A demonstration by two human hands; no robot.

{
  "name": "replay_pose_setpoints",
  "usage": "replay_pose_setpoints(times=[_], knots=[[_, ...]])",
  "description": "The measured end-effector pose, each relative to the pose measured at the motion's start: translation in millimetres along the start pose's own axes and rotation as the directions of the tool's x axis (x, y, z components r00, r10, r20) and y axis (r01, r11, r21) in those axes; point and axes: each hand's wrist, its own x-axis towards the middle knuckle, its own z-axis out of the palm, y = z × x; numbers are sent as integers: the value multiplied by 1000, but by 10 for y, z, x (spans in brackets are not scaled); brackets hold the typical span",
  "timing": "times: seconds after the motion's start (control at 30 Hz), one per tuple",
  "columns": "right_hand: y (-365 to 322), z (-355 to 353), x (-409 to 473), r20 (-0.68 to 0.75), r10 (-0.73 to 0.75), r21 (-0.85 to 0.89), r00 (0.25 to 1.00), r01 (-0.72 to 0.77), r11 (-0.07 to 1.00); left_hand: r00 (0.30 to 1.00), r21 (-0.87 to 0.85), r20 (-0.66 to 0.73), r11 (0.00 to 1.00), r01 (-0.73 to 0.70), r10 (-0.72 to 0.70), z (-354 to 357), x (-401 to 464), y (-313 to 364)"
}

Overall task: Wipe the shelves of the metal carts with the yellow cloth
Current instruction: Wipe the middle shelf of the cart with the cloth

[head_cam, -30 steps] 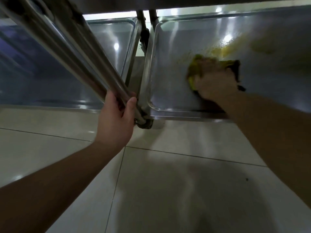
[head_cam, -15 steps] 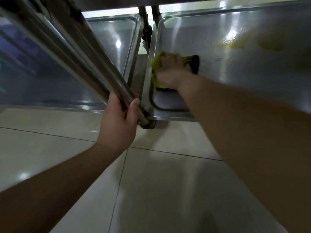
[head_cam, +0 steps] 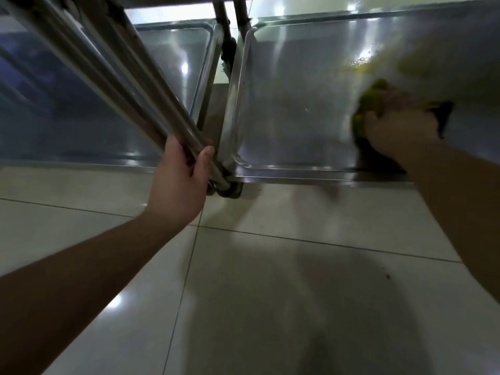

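Two metal carts stand side by side, seen low down. The right cart's bottom shelf [head_cam: 292,109] is a shiny steel tray with a raised rim. My right hand [head_cam: 400,125] presses the yellow cloth [head_cam: 369,102] onto that shelf toward its right side, fingers bent over the bunched cloth; most of the cloth is hidden under the hand. A yellowish smear [head_cam: 359,67] lies on the shelf behind the hand. My left hand [head_cam: 181,174] grips the slanted steel upright posts [head_cam: 140,104] near the shelf's front left corner.
The left cart's bottom shelf [head_cam: 173,58] sits beyond the posts, with a narrow gap between the carts. A caster [head_cam: 230,189] shows under the corner. Pale glossy floor tiles [head_cam: 270,293] fill the foreground, shadowed in the middle.
My right hand has swept the cloth from the shelf's left rim back across to the right side. My left hand keeps its hold on the posts.
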Motion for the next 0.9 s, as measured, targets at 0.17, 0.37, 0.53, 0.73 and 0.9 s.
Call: replay_pose_setpoints(times=[0.17,0.37,0.53,0.73,0.9], knots=[[371,-93,-168,41,266,42,963,-267,963,1000,16,-3,1000,9,-8,-10,16,1],[-938,58,-587,83,-140,-7,987,141,990,1000,13,11,1000,19,-19,-44,-1,21],[-1857,181,-936,326,-481,119,814,470,875,1000,33,4,999,26,-26,-54,20,-13],[-1182,84,-959,271,-543,60,795,549,834,996,-6,-31,997,79,-79,6,-12,29],[239,-182,-879,251,-405,-39,879,427,903,993,-22,-43,993,113,-114,32,-58,79]])
